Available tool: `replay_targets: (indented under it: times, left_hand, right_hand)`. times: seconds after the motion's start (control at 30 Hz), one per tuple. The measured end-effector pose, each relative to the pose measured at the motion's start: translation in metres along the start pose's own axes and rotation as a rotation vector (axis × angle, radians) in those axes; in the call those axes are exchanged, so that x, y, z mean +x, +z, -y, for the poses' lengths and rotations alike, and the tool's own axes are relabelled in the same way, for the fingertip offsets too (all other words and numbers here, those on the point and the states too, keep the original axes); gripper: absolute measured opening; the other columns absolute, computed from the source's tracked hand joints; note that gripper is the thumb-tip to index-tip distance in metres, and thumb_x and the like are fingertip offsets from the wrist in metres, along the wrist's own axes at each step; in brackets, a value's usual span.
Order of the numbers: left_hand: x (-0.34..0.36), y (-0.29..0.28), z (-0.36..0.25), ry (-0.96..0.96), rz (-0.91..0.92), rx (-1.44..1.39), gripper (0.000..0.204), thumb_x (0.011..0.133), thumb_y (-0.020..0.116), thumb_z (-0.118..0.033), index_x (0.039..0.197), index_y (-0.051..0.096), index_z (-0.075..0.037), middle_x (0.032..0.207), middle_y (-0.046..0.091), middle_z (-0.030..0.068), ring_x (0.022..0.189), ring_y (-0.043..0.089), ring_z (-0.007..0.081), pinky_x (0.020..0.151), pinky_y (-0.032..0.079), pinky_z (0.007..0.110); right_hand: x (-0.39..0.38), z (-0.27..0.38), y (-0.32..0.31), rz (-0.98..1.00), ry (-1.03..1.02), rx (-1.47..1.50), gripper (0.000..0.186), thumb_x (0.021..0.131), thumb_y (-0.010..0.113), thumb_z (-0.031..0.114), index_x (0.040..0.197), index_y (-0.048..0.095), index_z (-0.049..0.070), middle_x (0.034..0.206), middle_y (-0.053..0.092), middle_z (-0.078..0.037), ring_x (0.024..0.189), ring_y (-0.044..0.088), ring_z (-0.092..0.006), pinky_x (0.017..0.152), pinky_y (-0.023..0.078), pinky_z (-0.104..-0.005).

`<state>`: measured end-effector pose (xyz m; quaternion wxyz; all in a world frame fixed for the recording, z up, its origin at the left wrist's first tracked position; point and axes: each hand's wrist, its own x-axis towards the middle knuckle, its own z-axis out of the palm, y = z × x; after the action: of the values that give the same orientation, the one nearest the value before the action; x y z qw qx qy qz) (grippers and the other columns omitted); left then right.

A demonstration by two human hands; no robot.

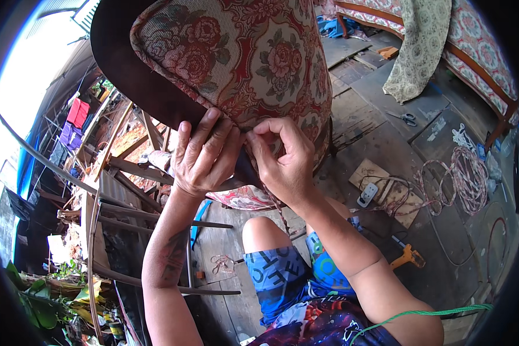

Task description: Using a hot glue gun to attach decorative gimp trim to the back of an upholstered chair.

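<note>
A floral red and cream upholstered chair (254,52) with a dark wooden frame (118,57) fills the upper middle. My left hand (205,155) lies on the chair's trimmed edge, its fingers extended and slightly apart, its thumb hidden. Just to its right, my right hand (282,155) pinches at the braided trim (279,210) along that edge, thumb and index finger together. A length of this trim hangs below my hands toward my knees. Whether a small tool or pin is between my right fingertips cannot be made out.
A matching sofa (478,63) with draped pale fabric (418,52) stands upper right. Scissors (408,119), coiled cord (467,179), a power strip (368,195) and a yellow glue gun (409,256) lie on the floorboards (375,98). Curved bars (138,214), stacked timber (121,164) and plants (43,305) are left.
</note>
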<state>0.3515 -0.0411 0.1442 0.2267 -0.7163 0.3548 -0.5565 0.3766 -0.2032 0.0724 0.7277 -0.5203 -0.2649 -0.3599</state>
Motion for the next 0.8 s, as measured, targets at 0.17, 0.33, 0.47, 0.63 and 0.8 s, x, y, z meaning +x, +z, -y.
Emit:
replay_targets:
  times: [0.17,0.33,0.47,0.63,0.8]
  left_hand:
    - [-0.001,0.000,0.002,0.034,-0.003,0.026,0.022,0.085,0.082,-0.017,0.106,0.077,-0.014,0.113,0.074,0.0033,0.120,0.070,0.0269,0.123,0.034,0.051]
    - [0.001,0.003,-0.001,0.044,-0.003,0.004,0.027,0.084,0.084,-0.015,0.109,0.076,-0.010,0.112,0.074,0.0064,0.121,0.069,0.0314,0.122,0.034,0.052]
    - [0.002,0.001,0.000,0.054,0.004,0.015,0.027,0.084,0.084,-0.015,0.110,0.076,-0.010,0.112,0.073,0.0069,0.120,0.069,0.0319,0.121,0.035,0.052]
    - [-0.001,0.001,0.001,0.068,0.006,0.030,0.028,0.084,0.084,-0.015,0.110,0.076,-0.010,0.113,0.071,0.0073,0.120,0.069,0.0328,0.121,0.037,0.051]
    - [-0.001,-0.003,0.002,0.076,0.021,0.058,0.022,0.085,0.082,-0.015,0.107,0.077,-0.012,0.114,0.071,0.0057,0.119,0.070,0.0315,0.122,0.035,0.052]
  right_hand:
    - [-0.019,-0.004,0.006,-0.033,-0.143,-0.131,0.021,0.083,0.071,-0.007,0.101,0.067,0.001,0.096,0.065,-0.013,0.084,0.067,-0.0318,0.073,0.055,-0.0408]
    - [-0.027,-0.016,0.008,-0.084,-0.217,-0.257,0.023,0.081,0.072,-0.006,0.102,0.069,0.002,0.096,0.065,-0.011,0.084,0.066,-0.0322,0.073,0.055,-0.0411]
    - [-0.030,-0.019,0.010,-0.071,-0.211,-0.250,0.026,0.079,0.073,-0.006,0.102,0.070,0.004,0.096,0.065,-0.010,0.084,0.065,-0.0312,0.073,0.055,-0.0408]
    - [-0.029,-0.021,0.008,-0.055,-0.224,-0.244,0.028,0.078,0.073,-0.005,0.104,0.070,0.004,0.097,0.065,-0.010,0.084,0.065,-0.0299,0.074,0.054,-0.0404]
    - [-0.029,-0.019,0.010,-0.057,-0.271,-0.249,0.028,0.078,0.074,-0.004,0.104,0.069,0.002,0.098,0.065,-0.010,0.084,0.065,-0.0291,0.076,0.053,-0.0405]
